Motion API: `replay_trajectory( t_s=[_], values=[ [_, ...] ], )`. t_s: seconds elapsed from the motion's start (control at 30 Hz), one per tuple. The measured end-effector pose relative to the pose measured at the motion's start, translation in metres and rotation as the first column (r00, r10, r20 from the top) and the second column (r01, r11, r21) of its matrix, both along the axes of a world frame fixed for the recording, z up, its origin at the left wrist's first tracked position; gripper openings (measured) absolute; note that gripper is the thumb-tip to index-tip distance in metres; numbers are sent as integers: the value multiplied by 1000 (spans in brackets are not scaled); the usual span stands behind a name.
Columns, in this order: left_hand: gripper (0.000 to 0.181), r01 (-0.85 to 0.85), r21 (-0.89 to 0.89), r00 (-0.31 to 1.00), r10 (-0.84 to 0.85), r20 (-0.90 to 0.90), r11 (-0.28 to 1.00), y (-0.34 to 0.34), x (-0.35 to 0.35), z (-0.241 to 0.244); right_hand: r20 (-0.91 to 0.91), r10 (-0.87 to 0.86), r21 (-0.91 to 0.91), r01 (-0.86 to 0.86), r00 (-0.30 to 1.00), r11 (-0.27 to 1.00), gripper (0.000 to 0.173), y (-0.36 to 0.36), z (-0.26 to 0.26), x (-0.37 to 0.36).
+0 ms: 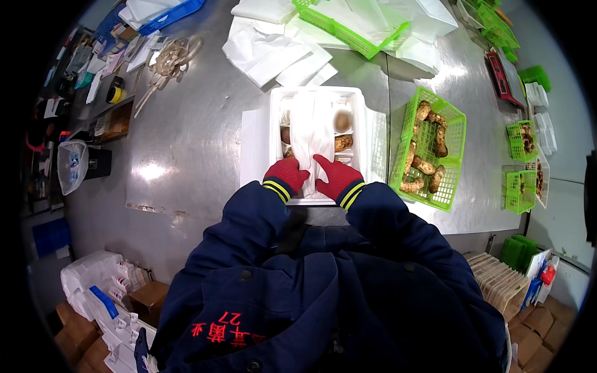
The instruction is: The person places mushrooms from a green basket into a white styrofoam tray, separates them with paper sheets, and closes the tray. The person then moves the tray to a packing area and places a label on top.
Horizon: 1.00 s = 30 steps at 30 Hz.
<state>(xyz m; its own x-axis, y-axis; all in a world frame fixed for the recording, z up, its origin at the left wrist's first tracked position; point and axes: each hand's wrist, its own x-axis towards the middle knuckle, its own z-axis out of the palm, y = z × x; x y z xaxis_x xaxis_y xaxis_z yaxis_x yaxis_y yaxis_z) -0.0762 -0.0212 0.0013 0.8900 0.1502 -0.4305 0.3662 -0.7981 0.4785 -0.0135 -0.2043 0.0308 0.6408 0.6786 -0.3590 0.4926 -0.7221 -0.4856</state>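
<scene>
A white foam box stands on the steel table before me, with brown mushrooms along its sides. A strip of white paper or thin cloth runs lengthwise over its middle. My left hand, in a red glove, rests at the strip's near left part, thumb pointing inward. Opposite it, my right hand, also gloved in red, touches the strip with its index finger stretched forward. Whether either hand pinches the strip is unclear. Right of the box, a green plastic basket holds several mushrooms.
White sheets and another green basket lie beyond the box. Tangled straps are at the far left of the steel table. A red scale and small green baskets line the right side.
</scene>
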Motion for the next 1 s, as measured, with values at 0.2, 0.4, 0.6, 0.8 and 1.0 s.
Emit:
replay_trajectory(
  t_s=[0.2, 0.4, 0.6, 0.8, 1.0],
  values=[
    [39, -152, 122, 937, 103, 335, 981, -14, 12, 45, -15, 1, -47, -2, 1000, 999, 66, 2, -3, -2],
    [53, 185, 362, 756, -367, 541, 914, -15, 67, 6, 5, 101, -2, -101, 995, 995, 61, 0, -6, 6],
    [60, 74, 361, 824, -261, 504, 930, -17, 79, -28, 207, 207, 63, -224, 956, 973, 45, -1, 12, -10],
    [60, 66, 389, 824, -271, 498, 919, -19, 81, -26, 18, 214, 180, -214, 977, 960, 39, 9, -8, -12],
    [62, 69, 350, 842, -242, 481, 934, -21, 82, -17, -8, 311, 163, -306, 950, 938, 25, 15, -29, 2]
  ],
)
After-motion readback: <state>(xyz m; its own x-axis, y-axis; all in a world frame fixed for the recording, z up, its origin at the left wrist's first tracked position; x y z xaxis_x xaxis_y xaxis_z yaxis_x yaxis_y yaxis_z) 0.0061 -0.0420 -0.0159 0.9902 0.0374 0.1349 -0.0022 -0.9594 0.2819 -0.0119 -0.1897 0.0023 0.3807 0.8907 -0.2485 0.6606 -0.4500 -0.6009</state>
